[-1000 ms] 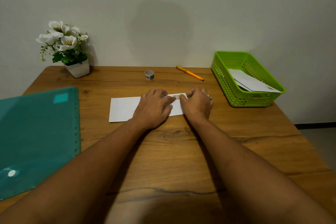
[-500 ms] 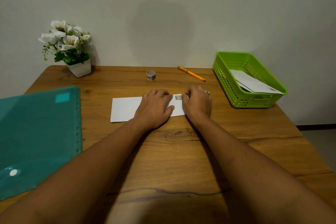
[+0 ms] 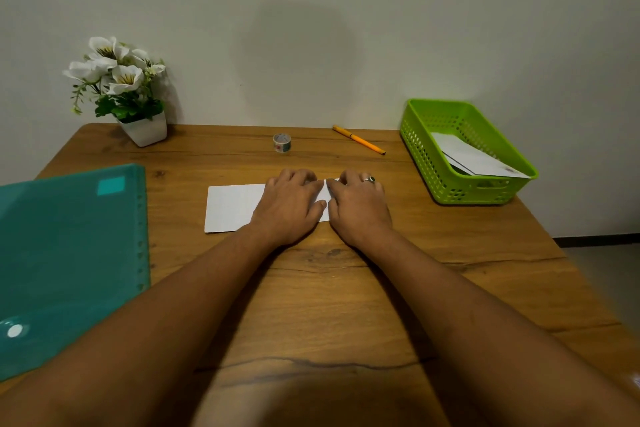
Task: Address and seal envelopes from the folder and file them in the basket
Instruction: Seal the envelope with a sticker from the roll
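Filed envelopes (image 3: pixel 474 158) lie in the basket (image 3: pixel 420 149) at 2 o'clock; one envelope (image 3: pixel 232 206) at centre is not yet filed; left hand (image 3: pixel 289 204) presses it, fingers loose; right hand (image 3: pixel 358 208) has fingers curled on its right end, grip hidden; folder (image 3: pixel 69 253) at 9 o'clock

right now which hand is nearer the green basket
Right. The right hand rests on the right end of the envelope, the side toward the green basket. The left hand rests on the envelope just left of it, farther away.
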`<move>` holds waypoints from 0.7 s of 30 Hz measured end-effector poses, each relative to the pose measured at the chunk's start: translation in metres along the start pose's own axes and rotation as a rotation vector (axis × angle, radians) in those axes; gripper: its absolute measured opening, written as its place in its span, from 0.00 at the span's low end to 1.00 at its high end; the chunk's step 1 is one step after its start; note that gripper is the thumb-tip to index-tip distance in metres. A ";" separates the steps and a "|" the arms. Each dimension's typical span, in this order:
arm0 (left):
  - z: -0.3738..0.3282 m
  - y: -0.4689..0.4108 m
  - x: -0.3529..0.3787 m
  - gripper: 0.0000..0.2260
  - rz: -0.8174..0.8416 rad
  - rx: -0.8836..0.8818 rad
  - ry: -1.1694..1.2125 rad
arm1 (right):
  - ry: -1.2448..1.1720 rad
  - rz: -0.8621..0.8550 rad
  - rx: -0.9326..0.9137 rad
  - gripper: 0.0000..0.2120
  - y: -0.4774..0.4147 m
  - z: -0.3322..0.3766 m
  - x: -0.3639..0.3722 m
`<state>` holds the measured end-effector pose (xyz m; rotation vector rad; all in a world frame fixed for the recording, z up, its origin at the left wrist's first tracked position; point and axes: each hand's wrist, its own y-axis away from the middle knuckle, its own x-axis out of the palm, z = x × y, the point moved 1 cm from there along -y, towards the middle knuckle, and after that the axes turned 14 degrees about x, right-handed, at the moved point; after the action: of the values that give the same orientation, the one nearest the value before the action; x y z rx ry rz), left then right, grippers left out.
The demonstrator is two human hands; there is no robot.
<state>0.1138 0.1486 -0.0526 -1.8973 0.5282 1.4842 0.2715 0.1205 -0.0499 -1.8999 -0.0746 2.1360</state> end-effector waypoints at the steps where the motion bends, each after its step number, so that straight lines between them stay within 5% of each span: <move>1: 0.000 0.000 0.000 0.23 0.002 -0.002 -0.002 | 0.014 0.007 -0.009 0.19 -0.001 0.001 0.000; 12: 0.002 0.000 0.001 0.24 0.018 0.001 -0.009 | -0.102 -0.005 -0.057 0.16 0.016 -0.015 0.001; 21: 0.001 0.000 0.001 0.24 0.017 -0.007 -0.020 | 0.036 0.000 0.098 0.29 0.009 -0.008 0.004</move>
<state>0.1136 0.1496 -0.0534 -1.8855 0.5317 1.5169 0.2770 0.1115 -0.0566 -1.8817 0.0368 2.0643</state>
